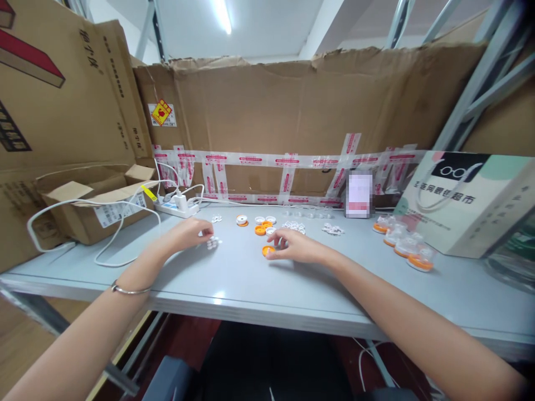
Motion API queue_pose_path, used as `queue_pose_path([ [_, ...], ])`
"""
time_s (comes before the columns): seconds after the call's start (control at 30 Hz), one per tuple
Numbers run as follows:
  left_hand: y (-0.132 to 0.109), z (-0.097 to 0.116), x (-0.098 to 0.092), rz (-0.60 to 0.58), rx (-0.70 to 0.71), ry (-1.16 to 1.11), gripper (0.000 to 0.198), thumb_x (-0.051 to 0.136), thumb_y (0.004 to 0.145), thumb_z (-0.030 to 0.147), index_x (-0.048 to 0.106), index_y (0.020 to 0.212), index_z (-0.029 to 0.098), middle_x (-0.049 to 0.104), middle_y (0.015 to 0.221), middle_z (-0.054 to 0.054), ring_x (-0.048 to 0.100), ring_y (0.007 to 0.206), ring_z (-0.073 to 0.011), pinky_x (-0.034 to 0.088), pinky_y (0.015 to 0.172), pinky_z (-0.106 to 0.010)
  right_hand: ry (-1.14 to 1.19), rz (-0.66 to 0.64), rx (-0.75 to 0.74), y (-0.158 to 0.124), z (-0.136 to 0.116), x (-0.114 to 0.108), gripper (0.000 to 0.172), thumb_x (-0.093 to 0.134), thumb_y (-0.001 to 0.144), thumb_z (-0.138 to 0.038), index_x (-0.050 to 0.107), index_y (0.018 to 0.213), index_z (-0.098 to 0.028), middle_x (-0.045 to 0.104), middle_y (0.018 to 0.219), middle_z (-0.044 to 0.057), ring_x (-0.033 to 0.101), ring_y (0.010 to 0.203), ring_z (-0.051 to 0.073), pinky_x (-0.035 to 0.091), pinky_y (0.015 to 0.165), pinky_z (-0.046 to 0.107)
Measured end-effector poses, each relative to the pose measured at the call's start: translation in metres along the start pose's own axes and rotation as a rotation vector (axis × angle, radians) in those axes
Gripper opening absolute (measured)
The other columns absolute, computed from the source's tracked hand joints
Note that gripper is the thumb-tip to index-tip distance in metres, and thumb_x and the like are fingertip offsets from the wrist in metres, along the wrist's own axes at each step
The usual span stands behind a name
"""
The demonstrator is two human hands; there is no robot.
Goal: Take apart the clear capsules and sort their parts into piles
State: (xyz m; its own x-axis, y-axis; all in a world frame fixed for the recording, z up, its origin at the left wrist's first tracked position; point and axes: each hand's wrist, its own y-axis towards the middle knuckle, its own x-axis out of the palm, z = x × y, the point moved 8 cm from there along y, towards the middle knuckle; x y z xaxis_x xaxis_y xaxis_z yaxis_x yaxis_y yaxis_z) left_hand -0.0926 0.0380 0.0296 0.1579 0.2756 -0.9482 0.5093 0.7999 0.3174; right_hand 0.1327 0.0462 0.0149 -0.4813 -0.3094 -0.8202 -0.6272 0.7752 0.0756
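My left hand [193, 233] is at the left of the table, its fingers pinched together at a small cluster of white plastic pieces [213, 243]; the exact piece between the fingertips is too small to tell. Thumb and fingers of my right hand [296, 246] close around an orange round cap [267, 251] low over the table. Just behind it lie more orange round caps [260, 229] and white round caps [271, 220]. A white round part with an orange rim [242, 220] sits between the hands, farther back.
Small white pieces lie in piles [293, 226], with clear plastic domes [311, 214] behind. Clear-topped orange-and-white assemblies [419, 263] line up at right, beside a paper bag [468, 203]. A phone [359, 194] leans at the back. Left are a power strip [179, 207] and an open carton [100, 209].
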Motion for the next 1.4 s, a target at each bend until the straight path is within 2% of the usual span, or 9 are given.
queue_pose_path([
  [0.27, 0.003, 0.009, 0.008, -0.034, 0.059, 0.022, 0.017, 0.048, 0.079, 0.022, 0.063, 0.074, 0.016, 0.065, 0.071, -0.001, 0.055, 0.061, -0.011, 0.037, 0.063, -0.022, -0.103, -0.107, 0.002, -0.001, 0.007, 0.007, 0.061, 0.068, 0.056, -0.053, 0.057, 0.105, -0.02, 0.053, 0.093, 0.005, 0.049, 0.081, 0.019, 0.039, 0.07, 0.029],
  [0.43, 0.004, 0.012, -0.002, 0.068, 0.056, -0.108, 0.022, 0.043, 0.085, 0.024, 0.064, 0.086, 0.017, 0.066, 0.086, -0.004, 0.059, 0.077, -0.0145, 0.042, 0.072, -0.024, -0.099, -0.103, -0.033, 0.001, 0.007, 0.008, 0.053, 0.068, 0.058, -0.052, 0.059, 0.101, -0.021, 0.051, 0.09, 0.004, 0.048, 0.079, 0.017, 0.038, 0.069, 0.028],
  [0.57, 0.019, 0.054, -0.007, 0.12, 0.156, -0.133, 0.023, 0.042, 0.087, 0.024, 0.063, 0.087, 0.016, 0.065, 0.086, -0.005, 0.059, 0.082, -0.0153, 0.041, 0.076, -0.026, -0.043, -0.082, -0.035, 0.003, 0.006, 0.009, 0.044, 0.067, 0.062, -0.045, 0.061, 0.097, -0.02, 0.052, 0.083, 0.002, 0.047, 0.072, 0.014, 0.037, 0.064, 0.025],
  [0.7, 0.042, 0.11, 0.007, 0.026, 0.316, -0.1, 0.02, 0.044, 0.086, 0.022, 0.064, 0.086, 0.017, 0.066, 0.085, -0.004, 0.059, 0.079, -0.0148, 0.039, 0.074, -0.026, 0.041, -0.07, -0.041, 0.005, 0.005, 0.011, 0.034, 0.066, 0.064, -0.04, 0.064, 0.091, -0.018, 0.053, 0.073, -0.001, 0.044, 0.063, 0.011, 0.035, 0.058, 0.023],
  [0.8, 0.055, 0.129, 0.016, 0.011, 0.372, -0.105, 0.017, 0.047, 0.085, 0.023, 0.063, 0.084, 0.017, 0.066, 0.084, -0.003, 0.059, 0.076, -0.014, 0.039, 0.073, -0.025, 0.091, -0.073, -0.055, 0.007, 0.006, 0.014, 0.03, 0.065, 0.064, -0.04, 0.065, 0.085, -0.017, 0.054, 0.069, -0.002, 0.043, 0.06, 0.01, 0.033, 0.056, 0.022],
  [0.93, 0.06, 0.131, 0.026, 0.017, 0.423, -0.157, 0.015, 0.049, 0.083, 0.023, 0.063, 0.083, 0.019, 0.066, 0.083, -0.002, 0.059, 0.076, -0.0125, 0.038, 0.07, -0.023, 0.109, -0.046, -0.025, 0.011, 0.012, 0.016, 0.032, 0.068, 0.061, -0.041, 0.064, 0.08, -0.016, 0.055, 0.065, -0.003, 0.043, 0.058, 0.009, 0.032, 0.053, 0.021],
  [1.13, 0.058, 0.124, 0.034, 0.047, 0.419, -0.03, 0.018, 0.046, 0.086, 0.023, 0.062, 0.082, 0.017, 0.066, 0.075, -0.002, 0.06, 0.07, -0.013, 0.035, 0.07, -0.026, 0.108, -0.012, 0.004, 0.015, 0.018, 0.017, 0.033, 0.069, 0.059, -0.042, 0.064, 0.077, -0.014, 0.052, 0.061, -0.003, 0.041, 0.055, 0.009, 0.03, 0.051, 0.021],
  [1.3, 0.053, 0.133, 0.032, 0.091, 0.526, 0.052, 0.022, 0.041, 0.088, 0.019, 0.061, 0.079, 0.017, 0.066, 0.077, -0.003, 0.06, 0.074, -0.0131, 0.034, 0.071, -0.026, 0.114, -0.016, 0.002, 0.016, 0.018, 0.017, 0.035, 0.069, 0.058, -0.043, 0.065, 0.077, -0.014, 0.051, 0.06, -0.004, 0.042, 0.055, 0.009, 0.03, 0.051, 0.021],
  [1.4, 0.051, 0.136, 0.03, 0.122, 0.552, 0.085, 0.026, 0.039, 0.088, 0.02, 0.06, 0.075, 0.016, 0.065, 0.071, -0.003, 0.058, 0.068, -0.0124, 0.034, 0.069, -0.027, 0.112, -0.002, 0.001, 0.018, 0.018, 0.017, 0.035, 0.069, 0.057, -0.044, 0.065, 0.076, -0.014, 0.051, 0.059, -0.004, 0.041, 0.055, 0.009, 0.03, 0.051, 0.021],
])
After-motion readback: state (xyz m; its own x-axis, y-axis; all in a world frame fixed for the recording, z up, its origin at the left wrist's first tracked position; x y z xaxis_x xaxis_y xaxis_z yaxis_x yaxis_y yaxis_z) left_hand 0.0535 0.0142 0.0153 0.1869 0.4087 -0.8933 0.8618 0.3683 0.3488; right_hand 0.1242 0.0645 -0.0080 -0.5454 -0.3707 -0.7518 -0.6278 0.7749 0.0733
